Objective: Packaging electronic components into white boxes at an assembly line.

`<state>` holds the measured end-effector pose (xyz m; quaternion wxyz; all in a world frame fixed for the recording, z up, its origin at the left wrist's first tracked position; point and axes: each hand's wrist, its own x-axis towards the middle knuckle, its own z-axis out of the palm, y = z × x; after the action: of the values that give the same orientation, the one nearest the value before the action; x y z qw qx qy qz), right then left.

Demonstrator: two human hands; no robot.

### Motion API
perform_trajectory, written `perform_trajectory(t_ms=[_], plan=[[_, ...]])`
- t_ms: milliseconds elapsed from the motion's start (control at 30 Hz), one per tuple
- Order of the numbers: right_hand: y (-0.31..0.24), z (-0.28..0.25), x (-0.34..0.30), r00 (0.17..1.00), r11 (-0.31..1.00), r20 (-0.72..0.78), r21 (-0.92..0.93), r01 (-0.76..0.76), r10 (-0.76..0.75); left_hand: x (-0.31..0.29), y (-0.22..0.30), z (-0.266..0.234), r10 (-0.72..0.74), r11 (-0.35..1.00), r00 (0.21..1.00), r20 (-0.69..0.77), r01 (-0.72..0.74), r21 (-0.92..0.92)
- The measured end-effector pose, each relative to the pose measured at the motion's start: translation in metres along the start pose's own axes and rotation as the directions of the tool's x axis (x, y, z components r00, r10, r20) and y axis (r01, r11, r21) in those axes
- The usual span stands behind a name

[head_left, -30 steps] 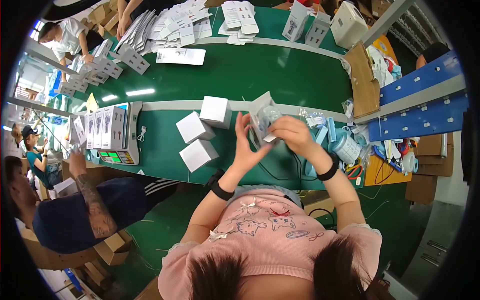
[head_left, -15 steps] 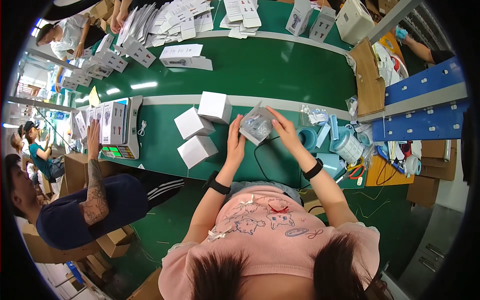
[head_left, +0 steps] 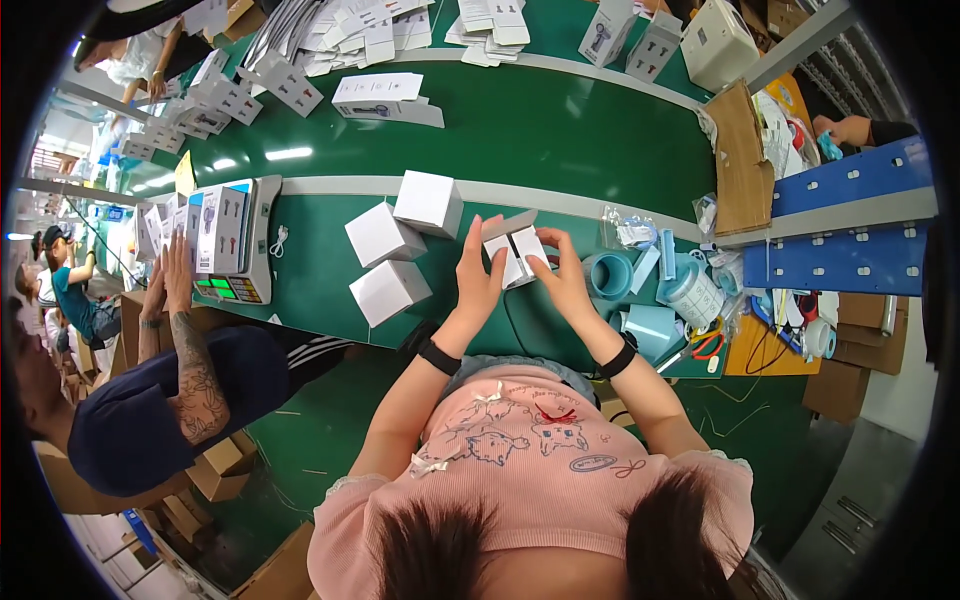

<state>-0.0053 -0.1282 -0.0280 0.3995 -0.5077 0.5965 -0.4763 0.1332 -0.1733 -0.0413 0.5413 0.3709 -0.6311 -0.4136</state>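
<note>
Between my two hands is a small white box (head_left: 517,262), its top facing up toward me. Two short flaps lie folded inward with a dark slit between them, and the wider lid flap stands up at the far side. The fingers of my left hand (head_left: 478,275) wrap its left side, thumb on the near flap. My right hand (head_left: 562,272) grips the right side, its thumb also on a flap. What lies inside is hidden. Left of the box, three closed white boxes sit together: a far one (head_left: 428,204), a middle one (head_left: 384,235) and a near one (head_left: 389,293).
A co-worker's hands (head_left: 172,275) press by printed boxes on a scale (head_left: 262,240) at left. Right of me are a light-blue tape roll (head_left: 607,275), orange scissors (head_left: 708,346) and plastic bags (head_left: 630,230). Beyond a green belt (head_left: 530,130), flat cartons (head_left: 365,40) are piled.
The box stood open with clear plastic showing inside; its side flaps are now folded over that. My thumbs have come onto the top. The co-worker's second hand has come into view.
</note>
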Motion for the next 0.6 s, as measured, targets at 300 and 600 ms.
perform_trajectory(t_ms=[300,600], plan=[[0.006,-0.017,0.007,0.997,0.995,0.074,0.096,0.011,-0.018,-0.006,0.024,-0.026,0.232,0.894,0.865,0.444,-0.370,0.253],[-0.012,-0.049,0.023,0.811,0.901,0.430,0.017,0.433,-0.397,-0.007,0.040,-0.022,0.096,0.866,0.904,0.417,-0.282,0.413]])
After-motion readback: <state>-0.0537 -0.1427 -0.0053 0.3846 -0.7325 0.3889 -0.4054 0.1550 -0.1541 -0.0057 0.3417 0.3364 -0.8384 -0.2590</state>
